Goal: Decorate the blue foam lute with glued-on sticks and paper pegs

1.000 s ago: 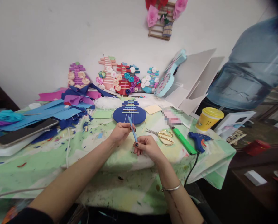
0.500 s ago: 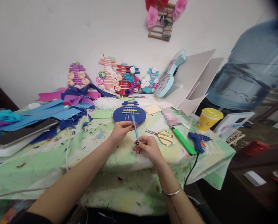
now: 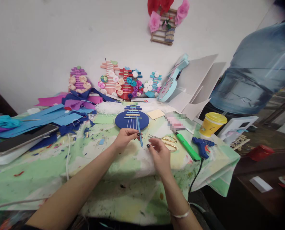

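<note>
My left hand (image 3: 127, 139) pinches a slim blue stick (image 3: 139, 132) between thumb and fingers, its lower end pointing toward me. Just right of that lower end is my right hand (image 3: 160, 155), no longer on the stick, thumb and forefinger slightly apart with nothing visible between them. Beyond my left hand lies a dark blue lute-shaped craft piece (image 3: 119, 121) with white strings and several thin cross strips. Gold-handled scissors (image 3: 172, 139) lie right behind my right hand, their blades partly hidden by it.
To the right are a green cutter (image 3: 187, 147), a blue glue gun (image 3: 202, 147) and a yellow lidded cup (image 3: 211, 124). A phone (image 3: 25, 137) and blue paper sheets (image 3: 40, 116) lie left. Decorated lute crafts (image 3: 127, 84) lean on the wall behind white string (image 3: 110, 108).
My right hand has let go of the blue stick's lower end and moved a little right, its fingers parting. My left hand still holds the stick, now slightly lower.
</note>
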